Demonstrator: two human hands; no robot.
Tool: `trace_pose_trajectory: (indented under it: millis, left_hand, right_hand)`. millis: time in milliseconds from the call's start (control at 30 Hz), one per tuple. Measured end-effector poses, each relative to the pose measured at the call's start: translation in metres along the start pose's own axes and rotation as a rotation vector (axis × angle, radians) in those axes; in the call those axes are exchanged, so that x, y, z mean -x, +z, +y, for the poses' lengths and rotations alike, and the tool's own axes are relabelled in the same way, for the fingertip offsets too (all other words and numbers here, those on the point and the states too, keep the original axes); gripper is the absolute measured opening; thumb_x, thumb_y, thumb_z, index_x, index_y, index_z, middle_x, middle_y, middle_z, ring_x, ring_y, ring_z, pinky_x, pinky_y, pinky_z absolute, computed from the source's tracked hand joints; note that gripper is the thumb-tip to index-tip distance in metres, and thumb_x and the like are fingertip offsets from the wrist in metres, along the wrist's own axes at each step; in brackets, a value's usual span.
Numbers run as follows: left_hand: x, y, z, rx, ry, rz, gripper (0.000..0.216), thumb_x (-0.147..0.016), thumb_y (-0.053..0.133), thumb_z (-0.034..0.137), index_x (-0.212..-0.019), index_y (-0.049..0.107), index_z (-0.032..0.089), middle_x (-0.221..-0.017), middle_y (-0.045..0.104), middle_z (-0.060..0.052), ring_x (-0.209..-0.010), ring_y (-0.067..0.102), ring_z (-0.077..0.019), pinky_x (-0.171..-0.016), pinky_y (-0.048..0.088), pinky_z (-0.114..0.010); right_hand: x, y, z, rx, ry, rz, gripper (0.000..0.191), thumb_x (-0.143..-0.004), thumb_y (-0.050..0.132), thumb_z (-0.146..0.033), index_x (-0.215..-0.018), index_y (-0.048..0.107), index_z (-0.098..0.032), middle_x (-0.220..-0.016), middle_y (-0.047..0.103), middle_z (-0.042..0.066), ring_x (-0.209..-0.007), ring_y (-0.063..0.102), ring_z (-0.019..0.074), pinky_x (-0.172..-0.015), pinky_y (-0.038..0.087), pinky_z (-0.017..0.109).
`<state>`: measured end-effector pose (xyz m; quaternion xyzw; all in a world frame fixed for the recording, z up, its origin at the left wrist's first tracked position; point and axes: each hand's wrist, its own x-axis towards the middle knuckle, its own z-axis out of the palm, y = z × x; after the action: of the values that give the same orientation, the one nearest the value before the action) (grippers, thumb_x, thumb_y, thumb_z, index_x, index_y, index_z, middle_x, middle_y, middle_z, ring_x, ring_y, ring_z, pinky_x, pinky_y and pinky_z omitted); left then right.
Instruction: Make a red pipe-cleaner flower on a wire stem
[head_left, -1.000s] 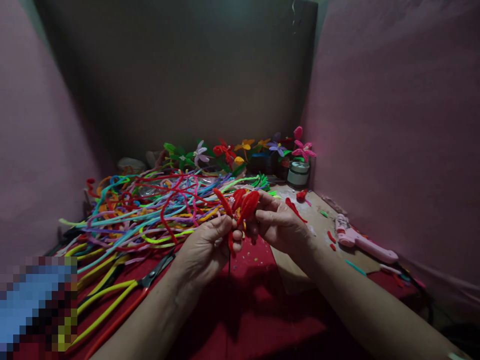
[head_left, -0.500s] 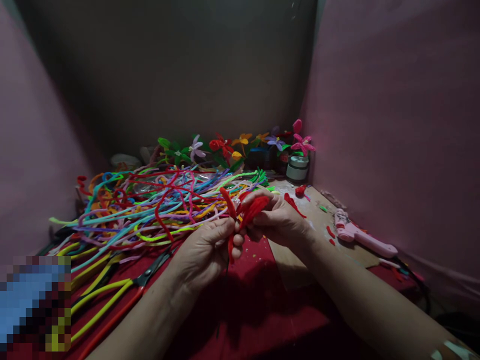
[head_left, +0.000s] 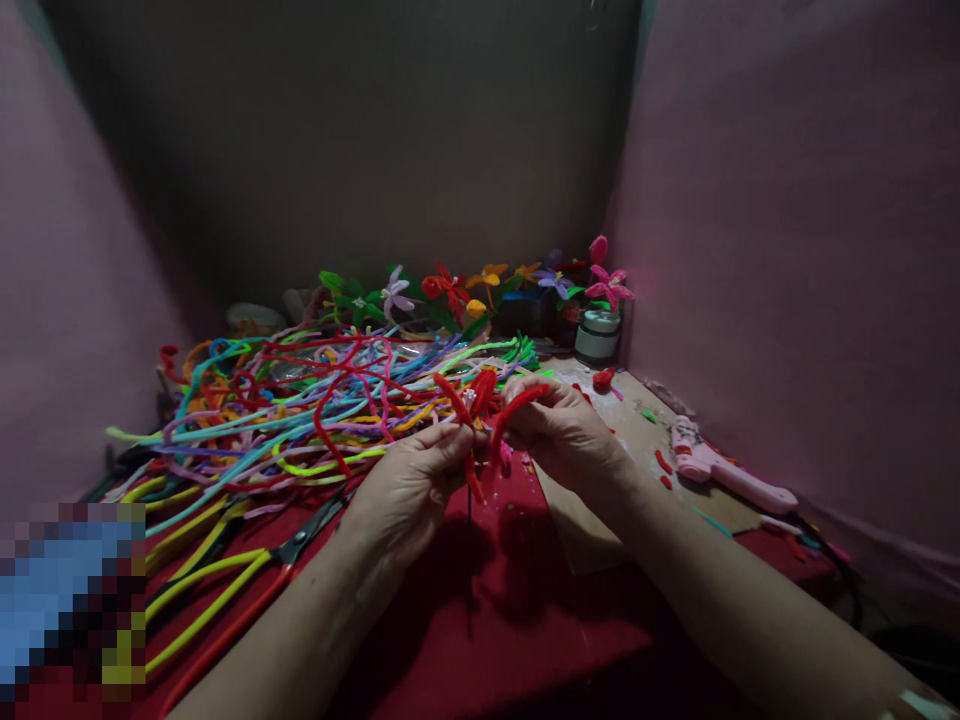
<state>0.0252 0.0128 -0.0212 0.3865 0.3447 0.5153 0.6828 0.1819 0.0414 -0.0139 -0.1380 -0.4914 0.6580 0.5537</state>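
Observation:
My left hand (head_left: pixel 412 485) is closed, thumb and fingers pinching the base of a red pipe-cleaner flower (head_left: pixel 454 400). Pale stamens show at the flower's centre, and a thin dark stem (head_left: pixel 469 560) hangs below it. Just to the right, my right hand (head_left: pixel 570 430) pinches a curved red pipe-cleaner petal (head_left: pixel 511 412), whose lower end bends down beside the flower. Whether this petal is joined to the flower I cannot tell. The right fingertips are partly hidden behind it.
Loose coloured pipe cleaners (head_left: pixel 285 400) cover the table's left side, near yellow-handled scissors (head_left: pixel 247 570). Finished flowers (head_left: pixel 450 290) line the back beside a small jar (head_left: pixel 598 337). A pink glue gun (head_left: pixel 727 480) lies at right on a board (head_left: pixel 577 520).
My right hand has drawn slightly away from my left, and the red petal in it now shows as a thin curve. More of the dark stem is visible under the flower.

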Motion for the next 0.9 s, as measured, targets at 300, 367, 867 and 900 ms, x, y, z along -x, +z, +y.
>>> trace_pose_trajectory:
  millis: [300, 367, 867, 900]
  left_hand:
    - [0.006, 0.006, 0.000, -0.057, 0.055, -0.141, 0.022, -0.067, 0.069, 0.030, -0.068, 0.065, 0.009, -0.063, 0.064, -0.006, -0.058, 0.057, -0.0135, -0.057, 0.043, -0.022]
    - [0.006, 0.007, 0.001, -0.046, 0.035, -0.137, 0.023, -0.067, 0.070, 0.031, -0.071, 0.065, 0.008, -0.063, 0.065, -0.007, -0.057, 0.058, -0.0141, -0.055, 0.043, -0.023]
    - [0.007, 0.003, 0.001, -0.085, 0.012, -0.152, 0.019, -0.067, 0.070, 0.029, -0.064, 0.063, 0.011, -0.054, 0.061, -0.002, -0.049, 0.052, -0.0088, -0.049, 0.037, -0.019]
    - [0.006, 0.003, 0.001, -0.096, 0.012, -0.157, 0.020, -0.067, 0.070, 0.029, -0.063, 0.063, 0.011, -0.054, 0.061, -0.002, -0.049, 0.052, -0.0086, -0.049, 0.037, -0.019]
  right_hand:
    - [0.004, 0.006, 0.005, 0.091, 0.008, 0.062, 0.021, -0.059, 0.077, -0.032, -0.065, 0.063, -0.018, -0.060, 0.055, -0.003, -0.044, 0.042, 0.0064, -0.041, 0.033, 0.021]
    - [0.006, 0.007, 0.007, 0.119, -0.032, 0.082, 0.016, -0.063, 0.074, -0.029, -0.067, 0.063, -0.019, -0.061, 0.054, -0.004, -0.044, 0.042, 0.0060, -0.041, 0.033, 0.021]
    - [0.015, 0.010, -0.001, 0.666, -0.490, 0.051, 0.014, -0.071, 0.068, -0.010, -0.075, 0.065, -0.022, -0.072, 0.051, -0.003, -0.070, 0.049, 0.0108, -0.066, 0.041, 0.027]
    - [0.015, 0.009, -0.002, 0.682, -0.498, 0.045, 0.014, -0.071, 0.068, -0.010, -0.075, 0.065, -0.022, -0.072, 0.050, -0.003, -0.070, 0.048, 0.0107, -0.067, 0.041, 0.027]
